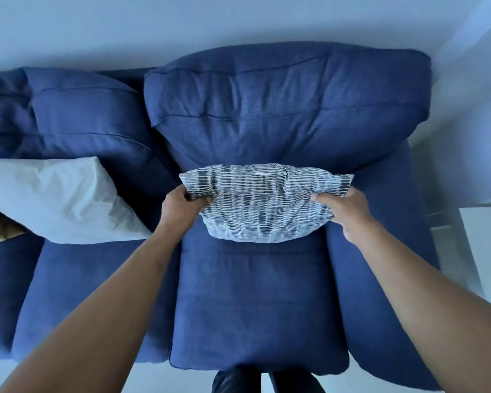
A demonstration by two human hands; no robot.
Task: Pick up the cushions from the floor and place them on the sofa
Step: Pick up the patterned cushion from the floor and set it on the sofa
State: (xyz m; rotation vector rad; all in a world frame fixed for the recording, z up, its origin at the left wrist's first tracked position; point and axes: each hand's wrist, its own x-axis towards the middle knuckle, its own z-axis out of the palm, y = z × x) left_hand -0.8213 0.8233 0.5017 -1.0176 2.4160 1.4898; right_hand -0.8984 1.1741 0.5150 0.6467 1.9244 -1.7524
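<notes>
Head view shows both hands clamped on the patterned cushion (262, 204) — left hand (182, 207) and right hand (342, 211), fingers pinching its side edges — held at the foot of the blue sofa (255, 302) backrest. A small tag on its top edge is unreadable. Seat in front lies bare; a pale cushion (57, 202) rests to the left.

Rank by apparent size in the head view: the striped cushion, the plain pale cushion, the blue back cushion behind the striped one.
1. Blue back cushion, clearly the largest.
2. Plain pale cushion, though the left frame edge cuts it off.
3. Striped cushion, held at its sides by both hands, which squeeze it; its rank against the pale one is unsure.
</notes>
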